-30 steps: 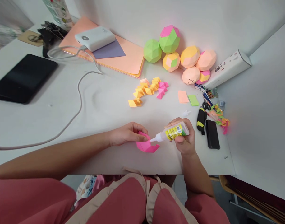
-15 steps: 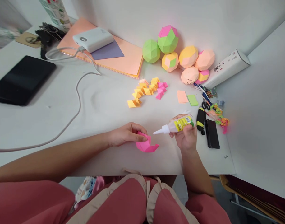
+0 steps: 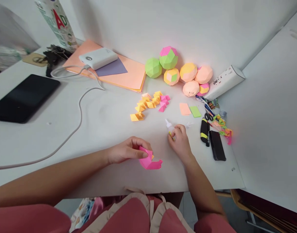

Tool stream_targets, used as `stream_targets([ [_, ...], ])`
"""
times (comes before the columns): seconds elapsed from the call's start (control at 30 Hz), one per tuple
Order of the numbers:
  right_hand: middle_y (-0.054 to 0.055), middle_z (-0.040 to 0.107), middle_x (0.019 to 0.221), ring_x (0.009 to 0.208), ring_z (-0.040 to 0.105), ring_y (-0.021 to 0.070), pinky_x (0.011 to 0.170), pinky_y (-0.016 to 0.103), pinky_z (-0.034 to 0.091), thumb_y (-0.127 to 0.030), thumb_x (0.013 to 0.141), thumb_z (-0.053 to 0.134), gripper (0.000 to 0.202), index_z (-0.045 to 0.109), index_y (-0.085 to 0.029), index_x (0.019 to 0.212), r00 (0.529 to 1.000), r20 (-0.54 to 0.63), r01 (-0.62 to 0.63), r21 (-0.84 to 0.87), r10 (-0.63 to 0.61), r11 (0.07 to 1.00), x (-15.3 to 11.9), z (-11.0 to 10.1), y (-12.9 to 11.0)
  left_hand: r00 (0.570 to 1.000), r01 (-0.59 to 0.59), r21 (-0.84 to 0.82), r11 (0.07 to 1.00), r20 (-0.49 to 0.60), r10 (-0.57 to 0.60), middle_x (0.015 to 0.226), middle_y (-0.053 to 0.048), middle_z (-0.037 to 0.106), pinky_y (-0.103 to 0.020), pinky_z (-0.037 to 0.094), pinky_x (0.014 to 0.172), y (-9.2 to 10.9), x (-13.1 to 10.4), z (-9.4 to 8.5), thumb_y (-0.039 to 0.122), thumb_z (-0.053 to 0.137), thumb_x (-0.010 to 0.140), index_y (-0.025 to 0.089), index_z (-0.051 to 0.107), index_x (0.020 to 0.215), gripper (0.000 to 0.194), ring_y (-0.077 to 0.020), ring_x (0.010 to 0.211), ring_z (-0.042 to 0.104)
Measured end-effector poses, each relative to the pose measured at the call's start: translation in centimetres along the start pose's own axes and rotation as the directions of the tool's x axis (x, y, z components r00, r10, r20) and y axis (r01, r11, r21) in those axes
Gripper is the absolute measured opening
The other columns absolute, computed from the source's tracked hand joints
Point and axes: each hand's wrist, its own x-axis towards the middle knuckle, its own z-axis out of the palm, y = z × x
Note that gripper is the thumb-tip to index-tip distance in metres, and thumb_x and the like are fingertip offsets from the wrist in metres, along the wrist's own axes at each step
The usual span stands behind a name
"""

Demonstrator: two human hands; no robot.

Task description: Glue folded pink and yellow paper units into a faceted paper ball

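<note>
Hiding part of the left side of a curved, bright-pink folded-paper piece (image 3: 150,164), the thumb and fingers of the left hand (image 3: 130,150) are closed on it over the near middle of the white table (image 3: 102,129). A yellow-orange spot (image 3: 152,157) is glimpsed inside the piece, its nature unclear. To the right, a white-nozzled plastic squeeze bottle (image 3: 170,127) is grasped by the curled fingers of the right hand (image 3: 181,142); most of its body is covered, and whether it is supported by the table cannot be told. At far left, a flat black rectangular slab (image 3: 24,98) and a tall printed plastic bottle (image 3: 57,24) are cut off by the view's edges.
</note>
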Motion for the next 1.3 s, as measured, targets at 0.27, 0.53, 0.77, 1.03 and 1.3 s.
stream_targets([
  [0.27,0.006,0.06,0.082,0.079,0.056,0.0172,0.072,0.033,0.045,-0.034,0.081,0.058,0.023,0.064,-0.019,0.065,0.942,0.327,-0.24,0.504,0.074,0.83,-1.3,-1.9,-4.1,0.985,-0.166,0.207,0.964,-0.008,0.172,0.093,-0.009,0.064,-0.033,0.048,0.078,-0.3,-0.2,0.5,0.025,0.061,0.081,0.014,0.065,0.081,0.012,-0.0192,0.087,0.059],
  [0.53,0.001,0.061,0.079,0.07,0.055,0.0111,0.065,0.026,0.044,-0.036,0.069,0.072,0.021,0.065,-0.016,0.072,0.669,0.741,-0.697,0.6,0.054,0.393,-1.6,-1.6,-3.7,0.951,-0.307,0.421,0.854,0.09,0.297,0.095,-0.011,0.065,-0.035,0.05,0.081,-0.3,0.0,0.9,0.022,0.056,0.085,0.016,0.064,0.084,0.011,-0.0199,0.091,0.061],
  [0.77,0.004,0.063,0.091,0.076,0.059,0.0133,0.068,0.028,0.048,-0.034,0.068,0.073,0.02,0.066,-0.016,0.072,0.784,0.607,-0.597,0.678,0.131,0.429,-1.7,-1.3,-4.0,0.962,-0.251,0.449,0.858,0.017,0.273,0.101,-0.01,0.062,-0.034,0.049,0.082,-0.1,0.0,0.9,0.025,0.056,0.084,0.016,0.063,0.081,0.012,-0.0199,0.093,0.06],
  [1.03,0.001,0.065,0.071,0.067,0.057,0.0131,0.065,0.029,0.047,-0.034,0.069,0.072,0.018,0.07,-0.017,0.074,0.789,0.593,-0.603,0.699,0.161,0.385,-1.4,-1.4,-3.6,0.995,-0.056,0.379,0.924,-0.053,0.082,0.082,-0.006,0.061,-0.028,0.047,0.072,0.1,-0.1,0.9,0.033,0.058,0.082,0.013,0.063,0.08,0.021,-0.0156,0.076,0.056],
  [1.3,0.0,0.065,0.066,0.061,0.056,0.0094,0.061,0.024,0.044,-0.033,0.067,0.074,0.018,0.07,-0.016,0.069,0.712,0.676,-0.7,0.663,0.188,0.266,-1.4,-0.9,-3.4,0.996,-0.058,0.259,0.964,-0.047,0.073,0.078,-0.002,0.06,-0.025,0.044,0.07,-0.2,0.0,0.7,0.026,0.06,0.081,0.014,0.061,0.077,0.013,-0.013,0.073,0.053],
])
